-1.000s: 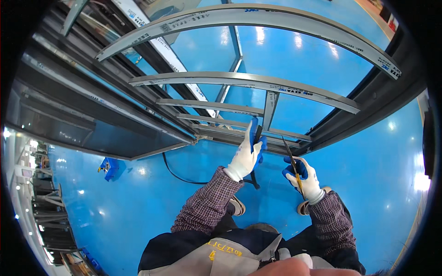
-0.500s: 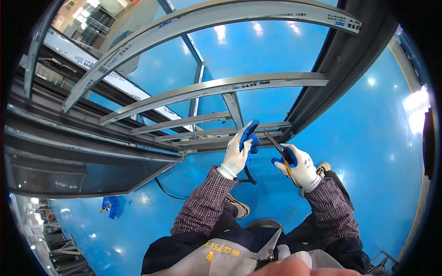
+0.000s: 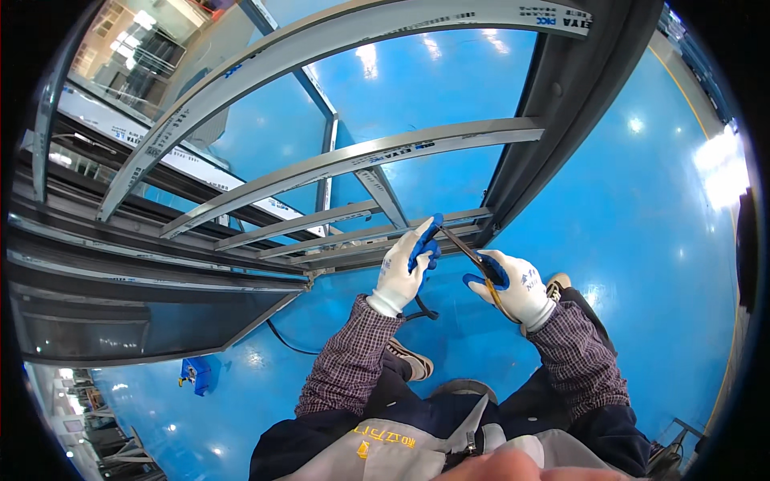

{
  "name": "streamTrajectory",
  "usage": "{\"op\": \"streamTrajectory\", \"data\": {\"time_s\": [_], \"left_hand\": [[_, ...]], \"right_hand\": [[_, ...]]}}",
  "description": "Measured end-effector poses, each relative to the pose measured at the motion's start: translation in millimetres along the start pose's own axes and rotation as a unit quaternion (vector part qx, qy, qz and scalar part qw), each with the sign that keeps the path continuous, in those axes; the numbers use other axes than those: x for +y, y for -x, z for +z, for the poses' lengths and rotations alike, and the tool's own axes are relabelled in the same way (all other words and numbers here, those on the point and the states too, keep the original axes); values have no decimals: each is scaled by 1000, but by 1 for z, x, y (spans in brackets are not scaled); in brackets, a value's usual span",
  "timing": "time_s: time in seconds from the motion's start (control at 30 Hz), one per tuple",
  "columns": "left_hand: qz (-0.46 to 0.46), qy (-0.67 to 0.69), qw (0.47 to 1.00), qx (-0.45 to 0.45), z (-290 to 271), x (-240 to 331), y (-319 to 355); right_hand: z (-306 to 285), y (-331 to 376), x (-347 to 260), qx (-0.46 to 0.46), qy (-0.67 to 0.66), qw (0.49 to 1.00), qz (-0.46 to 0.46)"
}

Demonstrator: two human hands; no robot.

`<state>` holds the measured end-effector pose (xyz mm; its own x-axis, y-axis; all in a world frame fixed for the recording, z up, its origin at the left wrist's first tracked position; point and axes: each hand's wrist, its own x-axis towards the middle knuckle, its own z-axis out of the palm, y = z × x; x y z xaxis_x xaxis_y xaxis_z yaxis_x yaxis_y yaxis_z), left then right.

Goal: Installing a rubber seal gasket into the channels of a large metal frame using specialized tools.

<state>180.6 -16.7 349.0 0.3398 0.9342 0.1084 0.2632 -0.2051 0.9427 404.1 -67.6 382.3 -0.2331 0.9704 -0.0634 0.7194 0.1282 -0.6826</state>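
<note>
My left hand (image 3: 403,268), in a white glove with blue palm, is closed with its fingertips pointing up, pinching a thin black strip (image 3: 423,308). Below the glove the strip hangs down and bends; its held end is mostly hidden by my fingers. Around a pair of scissors with yellow handles (image 3: 498,301), my right hand (image 3: 508,289) is closed, in a matching glove. The dark blades (image 3: 461,245) point up and left, their tips by my left fingertips. Just beyond both hands stands a large metal frame with pale crossbars (image 3: 345,160).
A dark upright member (image 3: 573,104) bounds the frame on the right; a dark glossy panel (image 3: 144,317) lies at its left. A black line (image 3: 289,345) curves over the blue floor (image 3: 642,240). A small blue box-like object (image 3: 195,375) sits at lower left. My shoes (image 3: 411,361) are below.
The scissors' tips have come closer to my left fingertips. Both hands have shifted slightly left in view, and the frame has also moved left with the head's turn.
</note>
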Motion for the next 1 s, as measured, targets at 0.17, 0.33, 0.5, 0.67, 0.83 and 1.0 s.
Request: {"op": "streamTrajectory", "data": {"time_s": [0.17, 0.33, 0.5, 0.67, 0.83, 1.0], "left_hand": [[16, -61, 998, -10, 1, -2, 0], [35, -126, 991, 9, 4, -6, -1], [37, -116, 993, 5, 5, -6, -1], [8, -114, 993, -13, 5, -3, -1], [8, -4, 1000, -5, 6, -5, 0], [-71, 73, 995, -22, 5, 3, -1]], "right_hand": [[-4, 5, 3, -5, 19, 1000, 3], [-2, 7, 8, -2, 40, 999, 18], [-6, 7, 8, -16, 35, 999, 32], [-13, 6, 1, -57, -6, 996, 66], [-13, 6, -2, -63, -39, 994, 79], [-5, 7, 8, 40, -75, 996, 37]]}}
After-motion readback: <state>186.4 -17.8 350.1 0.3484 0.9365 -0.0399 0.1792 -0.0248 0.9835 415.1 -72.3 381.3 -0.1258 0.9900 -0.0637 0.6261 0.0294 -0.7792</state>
